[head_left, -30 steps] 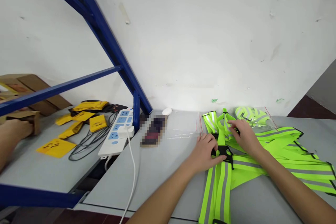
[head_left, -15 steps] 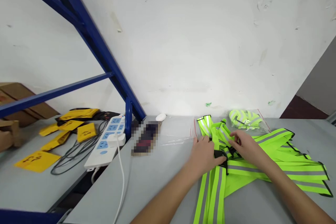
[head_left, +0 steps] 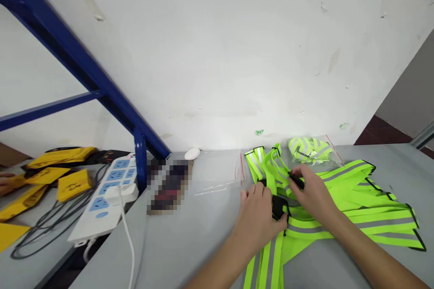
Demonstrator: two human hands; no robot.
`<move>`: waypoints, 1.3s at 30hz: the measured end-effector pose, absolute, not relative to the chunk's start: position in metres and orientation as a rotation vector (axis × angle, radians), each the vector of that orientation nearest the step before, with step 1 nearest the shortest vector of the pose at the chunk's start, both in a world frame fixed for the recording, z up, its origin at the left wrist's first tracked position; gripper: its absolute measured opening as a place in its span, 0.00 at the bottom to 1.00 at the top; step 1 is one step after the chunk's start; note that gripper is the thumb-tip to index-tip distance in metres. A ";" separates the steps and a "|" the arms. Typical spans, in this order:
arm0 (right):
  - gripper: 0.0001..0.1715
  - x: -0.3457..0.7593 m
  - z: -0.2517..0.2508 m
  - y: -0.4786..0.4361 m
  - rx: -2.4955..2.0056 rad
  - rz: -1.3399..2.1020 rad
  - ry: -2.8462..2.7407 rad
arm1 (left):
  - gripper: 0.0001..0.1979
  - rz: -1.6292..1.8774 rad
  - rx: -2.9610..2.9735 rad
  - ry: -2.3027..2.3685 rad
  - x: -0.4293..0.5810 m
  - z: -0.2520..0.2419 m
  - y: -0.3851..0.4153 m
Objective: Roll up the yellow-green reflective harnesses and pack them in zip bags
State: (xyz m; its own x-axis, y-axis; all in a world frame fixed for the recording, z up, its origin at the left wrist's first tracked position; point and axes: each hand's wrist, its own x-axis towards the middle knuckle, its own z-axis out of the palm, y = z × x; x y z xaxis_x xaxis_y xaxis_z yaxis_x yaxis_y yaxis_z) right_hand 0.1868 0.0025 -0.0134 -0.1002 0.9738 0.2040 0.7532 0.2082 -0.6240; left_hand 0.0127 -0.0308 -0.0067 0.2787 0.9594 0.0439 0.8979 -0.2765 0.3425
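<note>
Fluorescent yellow-green reflective straps [head_left: 379, 221] with grey stripes and black edging lie spread on the grey table. My left hand [head_left: 256, 210] is closed on a black buckle [head_left: 278, 207] on one of these straps, the thumb pressed at its near end. A little to the right, my right hand [head_left: 313, 194] pinches a small black clip [head_left: 297, 181] on another strap. Strap loops rise just beyond both hands. Behind them lies a clear plastic bag [head_left: 312, 151] containing a folded yellow-green strap.
Left of my hands lie a flat clear bag [head_left: 217, 174], a white oval object [head_left: 192, 154] and a blurred-out item [head_left: 171, 187]. A power strip [head_left: 105, 198] with a white cable and a blue metal frame [head_left: 140, 158] stand further left. Another person's hand [head_left: 5, 183] is near yellow pieces [head_left: 73, 185].
The view has swung to the right. My right hand has taken hold of a black clip, and my left hand still holds the buckle. Another person's hand has appeared at the left edge.
</note>
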 end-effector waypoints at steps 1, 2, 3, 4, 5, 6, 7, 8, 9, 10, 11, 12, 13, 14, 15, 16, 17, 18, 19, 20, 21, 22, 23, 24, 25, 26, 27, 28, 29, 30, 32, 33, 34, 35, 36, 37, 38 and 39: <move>0.08 0.183 -0.016 0.000 -1.571 0.453 -1.928 | 0.12 0.367 2.310 1.719 0.014 -0.008 -0.032; 0.08 0.179 -0.019 -0.001 -1.538 0.405 -1.962 | 0.11 0.375 2.322 1.724 0.015 -0.008 -0.033; 0.09 0.176 -0.022 -0.003 -1.497 0.367 -2.000 | 0.10 0.383 2.334 1.727 0.016 -0.009 -0.034; 0.10 0.173 -0.024 -0.003 -1.450 0.347 -2.032 | 0.09 0.392 2.343 1.729 0.017 -0.009 -0.035; 0.12 0.171 -0.026 -0.004 -1.404 0.353 -2.055 | 0.08 0.405 2.348 1.731 0.018 -0.009 -0.035; 0.13 0.169 -0.027 -0.004 -1.360 0.387 -2.068 | 0.08 0.422 2.350 1.729 0.019 -0.009 -0.035; 0.15 0.169 -0.027 -0.003 -1.320 0.447 -2.074 | 0.07 0.445 2.349 1.727 0.019 -0.009 -0.036; 0.15 0.170 -0.026 -0.003 -1.282 0.526 -2.076 | 0.07 0.472 2.347 1.724 0.020 -0.009 -0.036; 0.16 0.171 -0.024 -0.002 -1.245 0.620 -2.077 | 0.06 0.499 2.344 1.720 0.020 -0.009 -0.036; 0.17 0.173 -0.022 -0.002 -1.211 0.723 -2.069 | 0.06 0.522 2.338 1.714 0.020 -0.009 -0.036; 0.18 0.175 -0.020 -0.003 -1.180 0.831 -2.052 | 0.06 0.536 2.325 1.704 0.020 -0.008 -0.036; 0.20 0.177 -0.018 -0.003 -1.154 0.931 -2.021 | 0.07 0.543 2.302 1.690 0.020 -0.008 -0.035; 0.21 0.178 -0.017 -0.003 -1.139 1.014 -1.980 | 0.07 0.543 2.276 1.666 0.020 -0.008 -0.035; 0.22 0.179 -0.016 -0.003 -1.136 1.073 -1.934 | 0.07 0.542 2.247 1.638 0.020 -0.009 -0.035; 0.22 0.180 -0.016 -0.003 -1.144 1.108 -1.891 | 0.07 0.541 2.214 1.611 0.020 -0.009 -0.035; 0.22 0.180 -0.017 -0.003 -1.163 1.127 -1.854 | 0.07 0.545 2.182 1.590 0.021 -0.010 -0.035; 0.22 0.180 -0.018 -0.002 -1.191 1.136 -1.826 | 0.08 0.551 2.157 1.571 0.021 -0.011 -0.036; 0.21 0.181 -0.020 0.000 -1.226 1.144 -1.804 | 0.09 0.558 2.137 1.555 0.022 -0.012 -0.036; 0.20 0.182 -0.021 0.002 -1.263 1.159 -1.786 | 0.10 0.567 2.121 1.541 0.022 -0.014 -0.036; 0.20 0.183 -0.022 0.003 -1.299 1.185 -1.768 | 0.11 0.579 2.104 1.527 0.023 -0.015 -0.036; 0.21 0.184 -0.023 0.005 -1.330 1.221 -1.753 | 0.12 0.591 2.088 1.506 0.023 -0.016 -0.035; 0.22 0.187 -0.023 0.006 -1.355 1.257 -1.742 | 0.13 0.608 2.069 1.488 0.023 -0.018 -0.035; 0.23 0.189 -0.023 0.007 -1.374 1.287 -1.738 | 0.13 0.626 2.046 1.473 0.024 -0.018 -0.035; 0.25 0.191 -0.022 0.008 -1.386 1.308 -1.741 | 0.14 0.647 2.023 1.462 0.024 -0.019 -0.035; 0.26 0.193 -0.021 0.009 -1.394 1.317 -1.752 | 0.14 0.666 2.004 1.448 0.023 -0.019 -0.035; 0.26 0.194 -0.020 0.009 -1.401 1.317 -1.767 | 0.15 0.683 1.990 1.434 0.023 -0.019 -0.035; 0.26 0.195 -0.018 0.009 -1.407 1.314 -1.782 | 0.15 0.698 1.983 1.415 0.023 -0.019 -0.035; 0.26 0.195 -0.017 0.009 -1.416 1.310 -1.793 | 0.15 0.713 1.978 1.396 0.022 -0.019 -0.035; 0.26 0.194 -0.015 0.009 -1.421 1.311 -1.802 | 0.14 0.727 1.974 1.376 0.022 -0.019 -0.036; 0.26 0.193 -0.012 0.009 -1.422 1.316 -1.809 | 0.13 0.741 1.970 1.360 0.022 -0.019 -0.036; 0.26 0.191 -0.006 0.008 -1.407 1.351 -1.816 | 0.12 0.765 1.961 1.341 0.021 -0.018 -0.037; 0.26 0.189 -0.003 0.008 -1.396 1.386 -1.821 | 0.11 0.773 1.951 1.337 0.020 -0.018 -0.038; 0.26 0.188 0.000 0.009 -1.385 1.430 -1.830 | 0.11 0.779 1.936 1.336 0.020 -0.018 -0.039; 0.25 0.187 0.003 0.009 -1.370 1.478 -1.846 | 0.10 0.785 1.916 1.334 0.020 -0.018 -0.040; 0.25 0.185 0.004 0.010 -1.352 1.521 -1.865 | 0.09 0.795 1.889 1.330 0.019 -0.017 -0.040; 0.25 0.184 0.005 0.011 -1.333 1.554 -1.881 | 0.08 0.811 1.859 1.323 0.019 -0.017 -0.041; 0.25 0.183 0.004 0.014 -1.313 1.568 -1.887 | 0.07 0.831 1.828 1.313 0.018 -0.017 -0.041; 0.25 0.181 0.001 0.016 -1.297 1.565 -1.877 | 0.07 0.852 1.794 1.307 0.018 -0.017 -0.041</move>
